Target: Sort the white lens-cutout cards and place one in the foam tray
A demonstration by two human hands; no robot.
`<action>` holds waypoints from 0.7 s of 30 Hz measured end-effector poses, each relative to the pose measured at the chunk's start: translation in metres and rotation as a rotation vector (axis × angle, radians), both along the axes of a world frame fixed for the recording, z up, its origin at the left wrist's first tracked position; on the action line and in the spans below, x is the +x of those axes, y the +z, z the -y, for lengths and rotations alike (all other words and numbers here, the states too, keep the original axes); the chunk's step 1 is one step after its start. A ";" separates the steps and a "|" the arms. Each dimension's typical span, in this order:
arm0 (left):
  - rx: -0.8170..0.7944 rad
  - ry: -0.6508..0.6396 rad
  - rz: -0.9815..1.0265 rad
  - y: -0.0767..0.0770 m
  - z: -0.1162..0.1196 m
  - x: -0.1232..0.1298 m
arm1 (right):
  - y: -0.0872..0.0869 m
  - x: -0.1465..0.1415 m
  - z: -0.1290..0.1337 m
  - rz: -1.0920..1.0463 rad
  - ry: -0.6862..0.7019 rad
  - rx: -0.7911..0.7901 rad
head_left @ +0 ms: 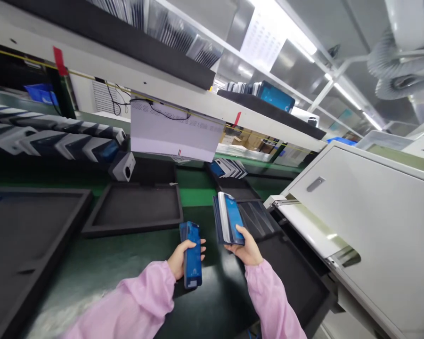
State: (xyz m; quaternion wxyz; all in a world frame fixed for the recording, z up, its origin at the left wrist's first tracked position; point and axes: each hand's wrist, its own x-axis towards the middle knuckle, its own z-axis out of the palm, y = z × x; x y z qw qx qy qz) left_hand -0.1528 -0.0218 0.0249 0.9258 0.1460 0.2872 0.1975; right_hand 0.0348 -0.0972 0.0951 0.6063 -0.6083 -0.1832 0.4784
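Low in the centre, my left hand [178, 258] is wrapped round a stack of blue-faced flat panels [192, 263], thumb on the top one and fingertips showing at the far side. To its right, my right hand [249, 247] grips a thicker stack of panels [229, 219], with a blue face, a white edge and dark layers. Both stacks are held above the dark green tabletop [205, 310] and stay apart. Pink sleeves cover both forearms.
Black foam trays lie at left [24, 249], centre [137, 205] and right [289, 268]. Rows of panels [70, 143] stand at back left, a smaller group [229, 168] at back centre. A white machine [374, 216] flanks the right; a shelf [183, 101] crosses above.
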 end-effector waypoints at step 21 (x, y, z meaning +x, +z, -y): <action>0.067 0.064 0.036 -0.015 0.004 -0.053 | -0.027 0.007 -0.017 1.092 0.293 -0.320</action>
